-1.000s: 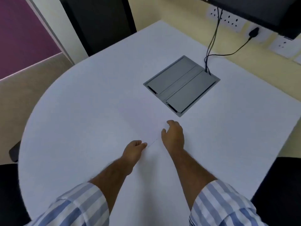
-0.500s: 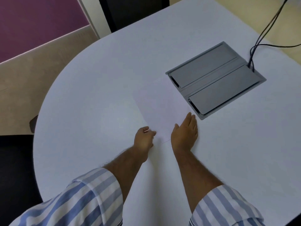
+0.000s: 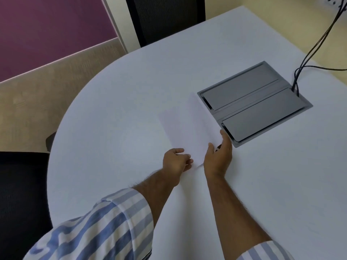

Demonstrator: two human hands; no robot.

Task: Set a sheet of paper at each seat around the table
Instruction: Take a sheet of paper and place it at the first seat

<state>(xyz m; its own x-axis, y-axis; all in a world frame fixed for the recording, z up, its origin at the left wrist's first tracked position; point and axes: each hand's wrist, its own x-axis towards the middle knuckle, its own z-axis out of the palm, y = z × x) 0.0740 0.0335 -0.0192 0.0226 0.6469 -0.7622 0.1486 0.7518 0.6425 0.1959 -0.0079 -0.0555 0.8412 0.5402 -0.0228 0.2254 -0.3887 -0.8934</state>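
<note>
A person in a blue-and-white striped shirt leans over a white, round-ended surface (image 3: 116,102), both bare forearms reaching toward a sheet of paper (image 3: 185,126) that lies near the middle of it. The sheet is almost the same white as the top beneath it, so its edges are faint; its far corner appears to reach the near-left corner of a grey cable box (image 3: 255,102) recessed into the surface, though whether the two overlap cannot be told.

The left hand (image 3: 176,162) is curled at the sheet's near-left corner, its fingers (image 3: 185,159) bent in and pressed together with the thumb on the paper's edge in what looks like a pinch. The right hand (image 3: 218,156) sits at the near-right edge with its fingers loosely extended and close together, thumb held apart over the paper; how firmly it bears on the sheet is not clear.

Black cables (image 3: 308,57) run from the far end of the cable box toward the wall at upper right. A black chair back (image 3: 165,17) stands at the far side of the surface, and another dark seat (image 3: 20,194) shows at the left edge.
</note>
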